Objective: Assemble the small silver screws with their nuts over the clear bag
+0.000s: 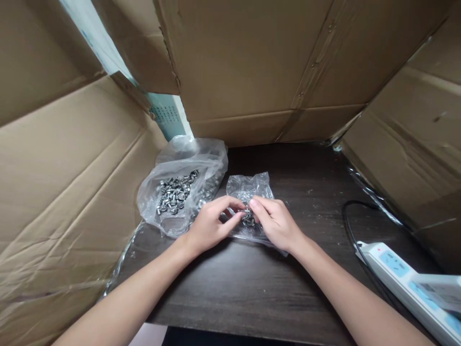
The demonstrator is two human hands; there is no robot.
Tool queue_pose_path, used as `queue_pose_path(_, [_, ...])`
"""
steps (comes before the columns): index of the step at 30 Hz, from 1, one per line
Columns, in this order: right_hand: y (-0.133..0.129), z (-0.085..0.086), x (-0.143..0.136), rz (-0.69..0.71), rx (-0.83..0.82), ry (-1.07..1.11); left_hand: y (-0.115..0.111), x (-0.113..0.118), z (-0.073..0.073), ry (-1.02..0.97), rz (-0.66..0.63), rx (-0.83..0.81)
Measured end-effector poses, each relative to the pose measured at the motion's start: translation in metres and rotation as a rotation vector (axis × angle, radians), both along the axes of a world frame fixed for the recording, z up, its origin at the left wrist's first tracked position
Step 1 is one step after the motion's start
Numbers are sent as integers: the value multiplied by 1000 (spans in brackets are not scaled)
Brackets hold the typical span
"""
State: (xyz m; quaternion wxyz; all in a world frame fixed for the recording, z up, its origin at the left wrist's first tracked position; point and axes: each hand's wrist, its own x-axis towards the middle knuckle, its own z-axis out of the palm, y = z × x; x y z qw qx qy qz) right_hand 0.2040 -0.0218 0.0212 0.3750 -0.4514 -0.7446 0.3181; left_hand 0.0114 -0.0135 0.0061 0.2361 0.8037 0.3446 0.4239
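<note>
My left hand (212,223) is closed in a pinch, thumb and fingertips meeting on a small shiny metal piece (246,210). From the other side my right hand (276,222) pinches at the same spot, its thumb and forefinger together; the piece is too small to make out fully. Just under the fingertips lies a little heap of shiny metal parts (248,222) on a clear plastic bag (252,183), partly hidden by both hands. Left of my hands, a larger open plastic bag (149,194) holds many loose screw-like metal parts (176,192).
Dark wood-grain tabletop (230,283) lies beneath everything. Cardboard walls (252,57) stand at the back and both sides. To the right are a white power strip (382,259) and a black cable (345,216). A pale green printed surface (167,115) shows through a gap.
</note>
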Motion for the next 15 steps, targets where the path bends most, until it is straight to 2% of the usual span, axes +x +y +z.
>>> queue_pose_path(4, [-1, 0, 0, 65, -58, 2, 0, 0, 1, -16, 6, 23])
queue_pose_path(10, [-2, -3, -4, 57, -127, 42, 1, -1, 3, -31, 1, 16])
queue_pose_path(15, [-2, -8, -5, 51, -99, 51, 3, -3, 2, -36, -58, 22])
